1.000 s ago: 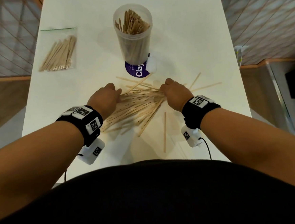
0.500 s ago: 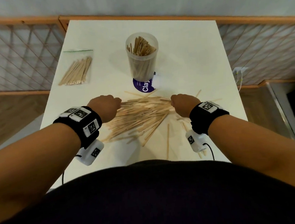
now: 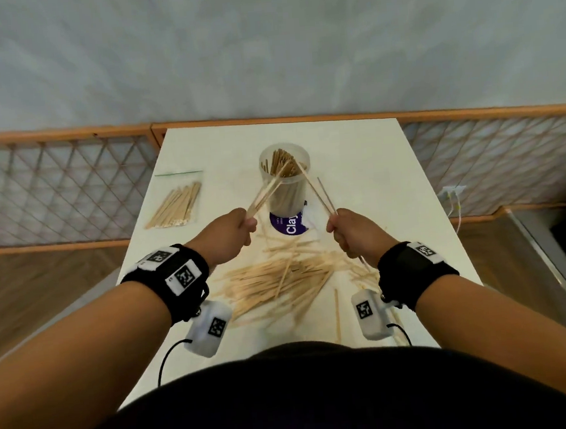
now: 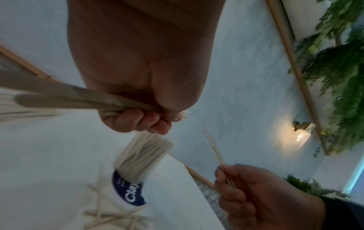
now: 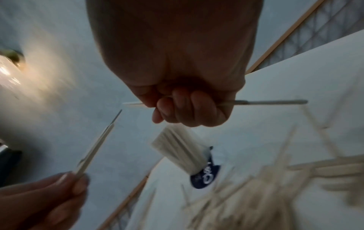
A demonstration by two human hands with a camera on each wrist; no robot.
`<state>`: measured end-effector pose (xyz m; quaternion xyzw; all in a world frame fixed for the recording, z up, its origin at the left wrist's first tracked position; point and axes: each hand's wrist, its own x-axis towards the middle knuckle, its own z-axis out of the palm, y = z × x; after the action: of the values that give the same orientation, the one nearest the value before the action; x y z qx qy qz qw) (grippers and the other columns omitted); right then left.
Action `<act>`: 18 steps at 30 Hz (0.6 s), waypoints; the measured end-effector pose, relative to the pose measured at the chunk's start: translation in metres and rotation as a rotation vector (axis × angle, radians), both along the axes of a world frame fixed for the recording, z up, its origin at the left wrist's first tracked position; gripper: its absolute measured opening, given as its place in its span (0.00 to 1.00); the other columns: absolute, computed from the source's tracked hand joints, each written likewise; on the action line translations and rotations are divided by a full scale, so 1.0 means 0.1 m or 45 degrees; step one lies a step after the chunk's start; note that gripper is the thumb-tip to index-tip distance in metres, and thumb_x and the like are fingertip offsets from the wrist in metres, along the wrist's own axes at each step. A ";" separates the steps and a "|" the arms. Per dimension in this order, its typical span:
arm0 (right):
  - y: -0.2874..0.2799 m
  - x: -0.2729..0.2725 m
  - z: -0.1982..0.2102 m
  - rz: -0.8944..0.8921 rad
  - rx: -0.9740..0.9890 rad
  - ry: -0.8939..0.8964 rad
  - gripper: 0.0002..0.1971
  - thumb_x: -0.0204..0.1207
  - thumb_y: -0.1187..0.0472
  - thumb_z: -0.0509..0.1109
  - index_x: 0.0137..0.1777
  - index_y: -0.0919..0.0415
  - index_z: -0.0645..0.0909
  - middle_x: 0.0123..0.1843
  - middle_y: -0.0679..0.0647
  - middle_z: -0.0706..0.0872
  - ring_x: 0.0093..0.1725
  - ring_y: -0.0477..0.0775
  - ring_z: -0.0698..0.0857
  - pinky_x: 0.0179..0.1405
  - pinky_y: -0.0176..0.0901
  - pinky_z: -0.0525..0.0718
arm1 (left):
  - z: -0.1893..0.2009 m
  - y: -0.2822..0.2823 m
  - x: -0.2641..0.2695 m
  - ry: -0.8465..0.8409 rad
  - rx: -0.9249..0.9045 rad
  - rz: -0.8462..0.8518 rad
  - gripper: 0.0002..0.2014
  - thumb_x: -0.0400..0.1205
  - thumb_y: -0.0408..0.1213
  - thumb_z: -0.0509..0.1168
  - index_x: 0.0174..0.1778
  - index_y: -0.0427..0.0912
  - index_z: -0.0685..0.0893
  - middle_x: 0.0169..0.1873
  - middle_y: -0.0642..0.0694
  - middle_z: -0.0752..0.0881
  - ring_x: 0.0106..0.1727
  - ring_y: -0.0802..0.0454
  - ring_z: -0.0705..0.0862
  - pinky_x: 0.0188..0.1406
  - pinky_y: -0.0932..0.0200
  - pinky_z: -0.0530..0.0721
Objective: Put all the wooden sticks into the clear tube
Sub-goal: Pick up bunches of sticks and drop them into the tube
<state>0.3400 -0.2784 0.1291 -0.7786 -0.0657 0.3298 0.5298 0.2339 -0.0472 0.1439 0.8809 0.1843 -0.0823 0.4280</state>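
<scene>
two hands: both raised above the table [image 3: 365, 160], each closed round a few sticks.
left hand [image 3: 226, 236]: fingers curled into a fist round a small bundle of sticks [image 3: 266, 192]; bundle tips lean up and right, reaching the rim of the clear tube in the head view. left wrist view shows the fingers [image 4: 135, 119] wrapped tight over the flat sticks, ends poking out past the fist.
right hand [image 3: 356, 233]: fingers curled round two or three thin sticks [image 3: 317, 191]; these lean up and left, upper ends near the tube's rim. right wrist view shows the sticks crossing the fist sideways, sticking out on both sides; exact count cannot be told.
clear tube [image 3: 286, 188]: upright on the table beyond both hands, between the two held bundles; open top, already packed with many sticks standing on end.
purple lid [image 3: 289, 225]: round, white lettering, flat on the table touching the tube's near base.
loose pile [image 3: 280, 279]: many sticks lying criss-crossed on the table below and between the hands; one stray stick [image 3: 337, 315] lies apart on the near side, pointing toward the person.
bagged sticks [image 3: 176, 205]: clear zip bag with a bundle inside, flat on the table's left part, well apart from the tube.
wrist views: blurred.
</scene>
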 end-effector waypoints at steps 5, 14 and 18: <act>0.39 -0.16 0.37 0.073 0.264 0.078 0.06 0.78 0.60 0.55 0.42 0.58 0.70 0.26 0.54 0.66 0.22 0.49 0.58 0.26 0.43 0.52 | 0.30 -0.26 0.20 -0.321 -0.306 0.191 0.11 0.88 0.42 0.53 0.51 0.38 0.77 0.42 0.47 0.89 0.32 0.53 0.78 0.33 0.60 0.73; 0.73 -0.26 0.73 0.099 0.476 0.054 0.17 0.88 0.51 0.50 0.45 0.62 0.70 0.26 0.53 0.66 0.18 0.47 0.61 0.22 0.39 0.54 | 0.86 -0.49 0.41 -0.619 -0.547 0.277 0.11 0.89 0.37 0.52 0.43 0.42 0.73 0.25 0.55 0.81 0.18 0.67 0.74 0.21 0.73 0.71; 0.69 -0.26 0.73 0.132 0.460 -0.015 0.16 0.89 0.51 0.50 0.45 0.62 0.71 0.27 0.53 0.66 0.20 0.47 0.61 0.22 0.39 0.57 | 0.94 -0.51 0.40 -0.617 -0.611 0.282 0.10 0.90 0.38 0.50 0.49 0.38 0.73 0.32 0.52 0.82 0.16 0.65 0.73 0.19 0.73 0.71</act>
<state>0.3137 -0.2090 0.2023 -0.6681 -0.1670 0.3350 0.6430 0.2743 -0.0979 0.2382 0.7240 0.1474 0.1349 0.6602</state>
